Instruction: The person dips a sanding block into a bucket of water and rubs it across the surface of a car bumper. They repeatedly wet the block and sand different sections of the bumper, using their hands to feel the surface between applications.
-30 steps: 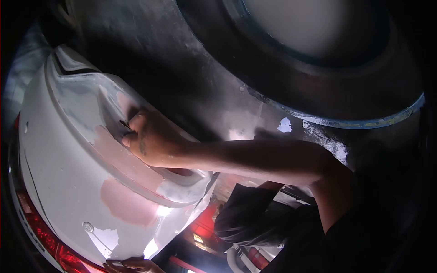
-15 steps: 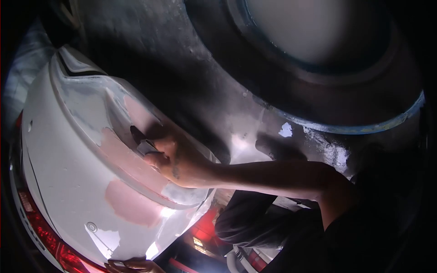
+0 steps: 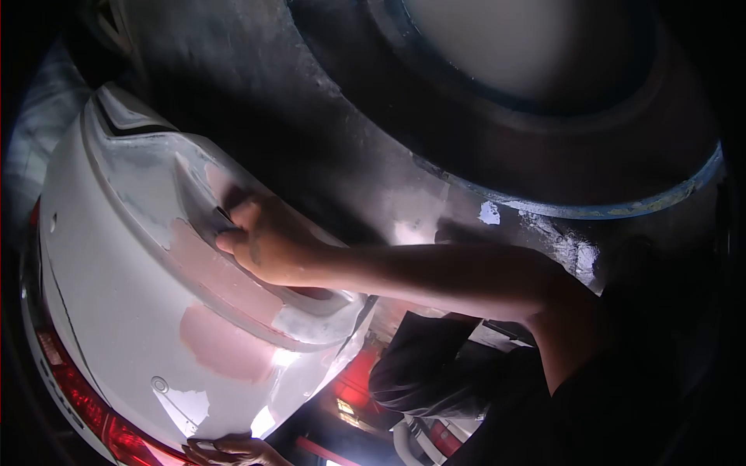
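Observation:
My right hand (image 3: 268, 245) presses a small dark sanding piece (image 3: 224, 213) into the curved recess of a white car body panel (image 3: 109, 287), at the upper end of a pink filler strip (image 3: 210, 268). The piece is mostly hidden under my fingers. A second pink filler patch (image 3: 221, 342) lies lower on the panel. My left hand (image 3: 229, 449) shows only partly at the bottom of the frame, with its fingers curled over the panel's lower rim.
A red tail light (image 3: 70, 388) runs along the panel's left and lower border. Dark, wet-looking ground (image 3: 326, 147) lies behind it. A large dark round rim with a pale centre (image 3: 544, 147) fills the upper right. My dark clothing (image 3: 435, 373) is below my arm.
My right hand slid down and right along the recess half a second ago, then came back up and left. My left hand has stayed on the lower rim.

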`<state>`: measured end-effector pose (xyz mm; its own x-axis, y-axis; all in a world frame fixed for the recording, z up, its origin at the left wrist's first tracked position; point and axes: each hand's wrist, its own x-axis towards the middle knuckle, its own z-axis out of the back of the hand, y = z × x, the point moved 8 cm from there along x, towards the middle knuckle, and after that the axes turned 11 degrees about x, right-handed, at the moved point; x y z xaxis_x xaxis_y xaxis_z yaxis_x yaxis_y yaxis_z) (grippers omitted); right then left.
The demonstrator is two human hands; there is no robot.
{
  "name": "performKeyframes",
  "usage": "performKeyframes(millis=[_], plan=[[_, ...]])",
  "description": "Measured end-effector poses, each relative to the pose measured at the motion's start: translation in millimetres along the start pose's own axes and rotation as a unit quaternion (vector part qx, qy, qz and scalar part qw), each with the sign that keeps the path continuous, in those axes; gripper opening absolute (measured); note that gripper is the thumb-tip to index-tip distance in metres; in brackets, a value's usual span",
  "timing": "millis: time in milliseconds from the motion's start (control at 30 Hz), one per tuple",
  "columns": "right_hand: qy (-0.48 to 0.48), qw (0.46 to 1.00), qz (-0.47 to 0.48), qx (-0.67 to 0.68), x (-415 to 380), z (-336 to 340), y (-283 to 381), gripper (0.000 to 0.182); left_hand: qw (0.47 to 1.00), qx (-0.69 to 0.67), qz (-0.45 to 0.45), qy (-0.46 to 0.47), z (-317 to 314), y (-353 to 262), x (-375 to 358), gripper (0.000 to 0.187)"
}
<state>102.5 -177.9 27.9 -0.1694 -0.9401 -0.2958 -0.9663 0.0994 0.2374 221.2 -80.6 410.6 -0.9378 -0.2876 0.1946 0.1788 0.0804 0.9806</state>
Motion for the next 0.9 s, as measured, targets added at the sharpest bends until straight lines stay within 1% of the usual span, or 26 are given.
performKeyframes(millis=[33, 67, 100, 133, 167, 233, 267, 300, 367, 400, 433, 500, 533, 600, 633, 667, 700, 733, 767, 800, 833, 900], plan=[[0.003, 1.000, 0.004, -0.003, -4.6, -0.7, -13.0, 0.028, 1.000, 0.028, -0.014, -0.005, -4.9, -1.0, -4.0, 0.040], [0.000, 0.996, 0.083, -0.023, -11.4, -0.4, -14.8, 0.026, 1.000, 0.012, -0.017, -0.008, -9.7, 5.1, -8.5, 0.041], [-0.003, 0.986, 0.159, -0.040, -17.5, 0.3, -3.2, 0.025, 1.000, 0.004, -0.019, -0.004, -12.1, 8.3, -10.4, 0.042], [-0.032, 0.971, 0.216, -0.094, -14.0, 0.7, 6.7, 0.024, 1.000, -0.002, -0.019, -0.003, -13.4, 10.1, -13.1, 0.042], [-0.030, 0.970, 0.219, -0.098, -2.0, -2.5, 8.3, 0.024, 1.000, -0.005, -0.017, -0.001, -14.3, 12.0, -15.1, 0.043], [-0.043, 0.997, 0.064, 0.030, 17.0, 2.0, 12.8, 0.024, 1.000, -0.010, -0.026, 0.003, -14.3, 15.8, -15.3, 0.044], [-0.046, 0.994, 0.097, -0.009, 12.3, 2.8, 16.5, 0.025, 0.999, -0.012, -0.032, 0.006, -13.4, 16.6, -13.8, 0.045], [-0.046, 0.994, 0.095, -0.004, 5.3, 1.9, 8.1, 0.025, 0.999, -0.007, -0.036, 0.004, -11.6, 17.4, -11.6, 0.046], [-0.006, 0.984, 0.164, -0.073, -9.6, 1.9, -3.9, 0.027, 0.999, -0.016, -0.032, 0.002, -14.7, 17.5, -15.8, 0.047], [0.030, 0.992, 0.117, -0.032, -15.1, 2.8, -6.4, 0.025, 0.999, -0.019, -0.033, 0.003, -15.7, 18.9, -16.4, 0.048], [0.031, 0.992, 0.117, -0.034, -13.1, 1.7, -0.3, 0.025, 0.999, -0.022, -0.035, 0.006, -16.9, 18.9, -19.1, 0.049], [0.000, 0.997, 0.061, -0.039, 4.1, 1.6, 8.7, 0.024, 0.999, -0.026, -0.036, 0.008, -16.8, 20.6, -21.0, 0.051], [-0.016, 0.999, 0.046, 0.014, 17.2, 1.2, 9.4, 0.026, 0.999, -0.027, -0.043, 0.011, -17.5, 21.1, -20.7, 0.052], [-0.004, 0.999, 0.031, 0.009, 4.0, 1.1, 0.1, 0.027, 0.998, -0.026, -0.055, 0.011, -16.3, 26.5, -19.0, 0.054], [0.016, 0.999, 0.030, -0.013, 1.7, 2.8, -2.5, 0.028, 0.998, -0.026, -0.058, 0.012, -19.2, 28.7, -23.0, 0.055], [0.019, 0.986, 0.150, -0.065, -4.7, 3.7, -8.8, 0.028, 0.998, -0.036, -0.049, 0.006, -18.8, 25.9, -23.8, 0.054], [0.018, 0.986, 0.151, -0.069, -2.9, 5.1, -2.2, 0.028, 0.998, -0.047, -0.049, 0.002, -17.1, 25.9, -20.6, 0.054], [0.018, 0.990, 0.111, -0.084, -1.2, 4.1, 2.9, 0.026, 0.998, -0.036, -0.045, 0.008, -17.7, 26.1, -21.8, 0.052], [0.020, 0.992, 0.074, -0.100, 2.5, 4.1, 7.4, 0.027, 0.999, -0.032, -0.041, 0.007, -17.9, 25.2, -21.8, 0.052], [0.009, 0.996, 0.074, -0.054, 8.0, 4.1, 14.1, 0.026, 0.999, -0.033, -0.041, 0.008, -18.0, 24.2, -21.9, 0.052], [0.005, 0.996, 0.069, -0.049, 7.2, 3.8, 10.2, 0.026, 0.998, -0.033, -0.043, 0.009, -17.4, 23.8, -20.6, 0.052], [-0.008, 0.999, 0.053, 0.008, 6.8, 2.0, 2.7, 0.029, 0.999, -0.030, -0.044, 0.010, -16.9, 23.1, -19.2, 0.052]])
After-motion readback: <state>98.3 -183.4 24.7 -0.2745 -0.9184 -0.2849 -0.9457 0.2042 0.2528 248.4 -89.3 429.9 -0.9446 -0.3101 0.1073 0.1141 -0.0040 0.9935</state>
